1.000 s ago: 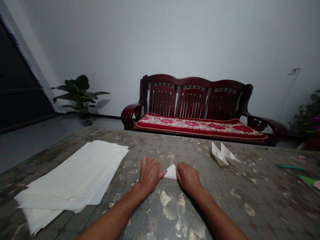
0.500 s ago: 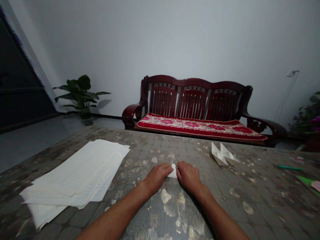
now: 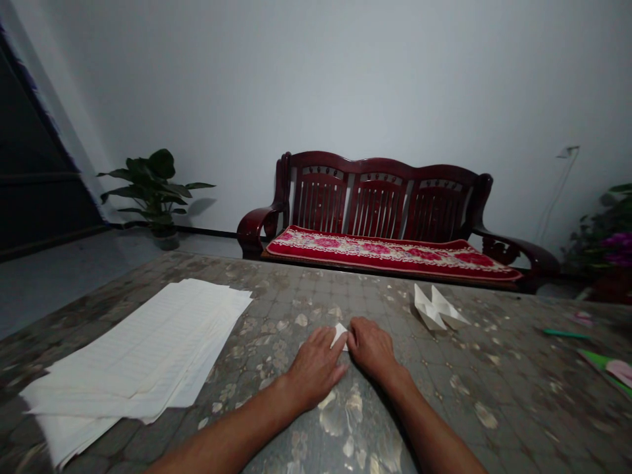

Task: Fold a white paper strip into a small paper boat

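A small folded white paper lies on the patterned table, mostly covered by my hands. My left hand lies flat over its left part, palm down. My right hand presses on its right part, fingers curled down onto it. Only a white corner shows between the two hands. A finished white paper boat stands on the table, farther back and to the right of my right hand.
A stack of lined white sheets lies at the left. A green pen and green and pink paper scraps lie at the far right. Beyond the table stand a wooden bench with a red cushion and a potted plant.
My left hand has slid right and nearer over the paper, covering more of it. My right hand has stayed on the paper. Less white shows between them than before.
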Demonstrator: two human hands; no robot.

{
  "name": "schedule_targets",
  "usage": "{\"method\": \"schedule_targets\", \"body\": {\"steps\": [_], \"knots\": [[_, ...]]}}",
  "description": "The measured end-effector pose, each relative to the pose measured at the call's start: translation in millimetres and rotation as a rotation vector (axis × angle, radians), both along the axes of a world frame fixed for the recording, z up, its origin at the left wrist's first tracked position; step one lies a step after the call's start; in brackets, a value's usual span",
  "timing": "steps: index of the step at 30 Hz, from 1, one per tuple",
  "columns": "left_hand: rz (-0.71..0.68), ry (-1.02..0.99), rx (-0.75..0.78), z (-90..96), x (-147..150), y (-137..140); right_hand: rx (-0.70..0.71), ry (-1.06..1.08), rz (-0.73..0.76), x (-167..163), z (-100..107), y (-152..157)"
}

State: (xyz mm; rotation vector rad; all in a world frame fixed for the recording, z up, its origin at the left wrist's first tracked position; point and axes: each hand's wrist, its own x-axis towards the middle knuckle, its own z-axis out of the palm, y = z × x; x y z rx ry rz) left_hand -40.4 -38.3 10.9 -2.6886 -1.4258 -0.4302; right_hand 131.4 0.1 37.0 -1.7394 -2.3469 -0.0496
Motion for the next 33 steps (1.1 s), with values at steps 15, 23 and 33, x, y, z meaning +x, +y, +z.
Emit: {"method": "schedule_targets", "body": {"steps": [15, 23, 33], "knots": [[-0.032, 0.011, -0.035, -5.2, -12.7, 1.1, 0.176, 0.186, 0.267, 19.3, -41.3, -30.8], [-0.057, 0.007, -0.102, -0.7, -17.4, 0.9, -0.055, 0.013, 0.273, 17.3, -24.6, -54.3], [-0.041, 0.040, -0.190, 9.0, -32.1, -6.9, -0.138, -0.077, 0.266, 33.5, -12.7, -53.9]]}}
